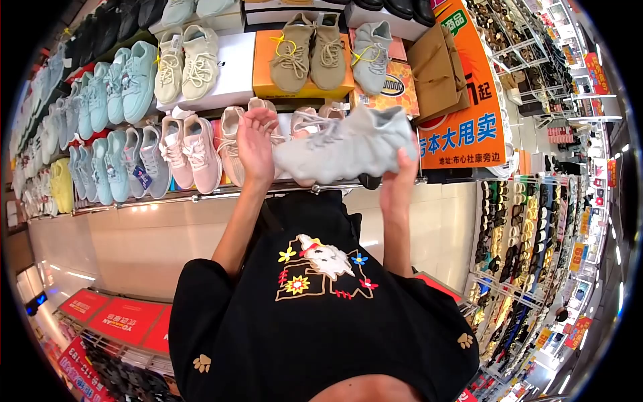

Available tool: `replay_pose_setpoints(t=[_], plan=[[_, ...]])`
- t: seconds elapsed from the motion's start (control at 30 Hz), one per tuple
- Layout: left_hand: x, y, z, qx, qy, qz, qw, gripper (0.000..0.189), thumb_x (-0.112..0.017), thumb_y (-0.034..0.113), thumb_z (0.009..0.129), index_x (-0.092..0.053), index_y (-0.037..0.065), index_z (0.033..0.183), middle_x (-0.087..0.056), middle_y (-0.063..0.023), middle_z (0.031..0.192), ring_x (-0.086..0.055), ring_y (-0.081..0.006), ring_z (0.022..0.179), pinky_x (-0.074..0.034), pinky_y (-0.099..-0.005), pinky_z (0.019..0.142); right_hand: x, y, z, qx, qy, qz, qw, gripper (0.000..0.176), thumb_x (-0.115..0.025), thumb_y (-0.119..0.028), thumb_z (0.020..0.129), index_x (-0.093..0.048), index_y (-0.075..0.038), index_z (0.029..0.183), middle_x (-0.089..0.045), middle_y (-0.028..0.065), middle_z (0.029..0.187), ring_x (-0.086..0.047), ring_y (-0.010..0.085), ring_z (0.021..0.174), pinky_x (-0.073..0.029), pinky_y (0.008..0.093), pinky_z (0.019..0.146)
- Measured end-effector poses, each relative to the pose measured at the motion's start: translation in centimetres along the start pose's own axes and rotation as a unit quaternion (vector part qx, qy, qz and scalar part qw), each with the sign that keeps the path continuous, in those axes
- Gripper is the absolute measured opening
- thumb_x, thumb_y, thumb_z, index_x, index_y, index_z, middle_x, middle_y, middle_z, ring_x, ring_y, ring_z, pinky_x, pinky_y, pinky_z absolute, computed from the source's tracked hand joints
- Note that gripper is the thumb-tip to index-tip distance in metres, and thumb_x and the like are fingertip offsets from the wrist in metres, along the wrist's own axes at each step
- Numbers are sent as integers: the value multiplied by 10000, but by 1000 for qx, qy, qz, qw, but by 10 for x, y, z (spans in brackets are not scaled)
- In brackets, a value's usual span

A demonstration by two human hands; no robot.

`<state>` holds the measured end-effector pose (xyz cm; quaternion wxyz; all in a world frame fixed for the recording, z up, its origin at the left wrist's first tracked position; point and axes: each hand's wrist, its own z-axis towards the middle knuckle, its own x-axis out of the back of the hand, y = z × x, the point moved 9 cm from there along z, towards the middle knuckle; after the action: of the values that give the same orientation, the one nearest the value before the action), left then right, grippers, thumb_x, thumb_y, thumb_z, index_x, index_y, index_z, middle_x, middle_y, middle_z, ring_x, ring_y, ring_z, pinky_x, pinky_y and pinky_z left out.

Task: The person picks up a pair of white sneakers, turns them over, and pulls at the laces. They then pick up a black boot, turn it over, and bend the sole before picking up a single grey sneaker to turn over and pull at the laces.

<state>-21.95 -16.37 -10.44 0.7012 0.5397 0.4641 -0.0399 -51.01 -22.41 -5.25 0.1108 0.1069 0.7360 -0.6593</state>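
A pale grey lace-up sneaker (351,149) with a chunky, wavy sole is held up in front of the shoe rack, its toe pointing left. My right hand (402,167) grips it at the heel, fingers partly hidden behind the shoe. Left of the toe, my left hand (259,144) is raised with its palm showing and fingers stretched, holding nothing. Behind that hand stand peach sneakers (232,144), partly covered by it. Pink sneakers (201,154) sit further left on the same shelf.
Tan sneakers (292,57) stand on an orange shoebox (264,84); cream sneakers (201,60) are beside them. A single light grey sneaker (372,60) stands to their right. A brown paper bag (435,70) and an orange sign (479,100) are at right. A metal rail (221,193) edges the shelf.
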Motion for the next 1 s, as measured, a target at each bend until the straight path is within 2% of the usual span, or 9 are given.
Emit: replay_pose_setpoints(t=[0.2,0.33,0.37,0.43,0.57,0.8,0.9,0.97,1.0], plan=[[65,4,0,-35,62,-29,997,393,-334,366,973,-530,43,1082,-575,-82,1053,-521,-210,1034,-381,-373,909,63,-43,23,62,73,16,995,584,-499,-391,909,-325,-81,1372,-449,97,1338,-451,228,1234,-382,392,1002],[38,-17,-4,-29,45,-7,999,402,-360,346,965,-516,22,1145,-574,-89,1069,-514,-207,1060,-389,-379,903,25,7,9,-1,4,-27,1000,551,-502,-355,911,-324,-100,1366,-443,89,1326,-433,222,1240,-368,384,1007],[10,-41,-12,77,-4,-33,996,410,-368,342,963,-506,11,1161,-570,-100,1065,-519,-203,1027,-396,-366,894,7,31,-1,-41,-11,-51,998,541,-502,-343,912,-324,-109,1366,-437,85,1325,-424,218,1244,-358,383,1015],[17,-10,-8,-16,-28,36,999,416,-355,355,967,-502,7,1140,-563,-105,1035,-519,-199,985,-399,-350,885,-5,33,-20,-59,-9,-14,998,536,-500,-338,912,-324,-117,1368,-432,76,1329,-416,216,1247,-347,383,1023],[5,-3,-24,27,-48,-13,998,415,-340,367,972,-497,12,1119,-555,-98,999,-514,-192,954,-396,-351,883,3,39,-21,-98,6,45,994,511,-530,-334,876,-355,-175,1329,-437,66,1270,-429,187,1171,-385,357,925],[59,14,-15,-14,31,-12,999,396,-336,363,974,-507,32,1107,-562,-72,990,-516,-178,953,-387,-343,884,70,-18,15,41,89,9,995,556,-428,-442,923,-384,-75,1337,-481,87,1311,-452,218,1231,-367,376,1020],[89,22,-18,-10,104,26,994,376,-316,338,986,-503,32,1098,-557,-67,957,-517,-170,932,-393,-333,858,74,-21,12,25,95,27,995,556,-414,-446,926,-385,-71,1335,-481,95,1312,-452,216,1233,-368,377,1018],[80,8,-22,-6,103,23,994,399,-300,360,990,-503,32,1090,-556,-74,952,-512,-174,918,-393,-331,853,53,3,1,-8,62,4,998,516,-426,-411,925,-390,-93,1329,-469,96,1320,-450,207,1231,-373,378,1008],[43,-13,-30,36,33,15,999,413,-312,383,985,-500,33,1100,-542,-67,953,-504,-173,928,-388,-335,872,40,25,-9,-27,55,-24,998,494,-436,-389,923,-395,-103,1323,-467,96,1316,-451,205,1225,-375,377,1004]])
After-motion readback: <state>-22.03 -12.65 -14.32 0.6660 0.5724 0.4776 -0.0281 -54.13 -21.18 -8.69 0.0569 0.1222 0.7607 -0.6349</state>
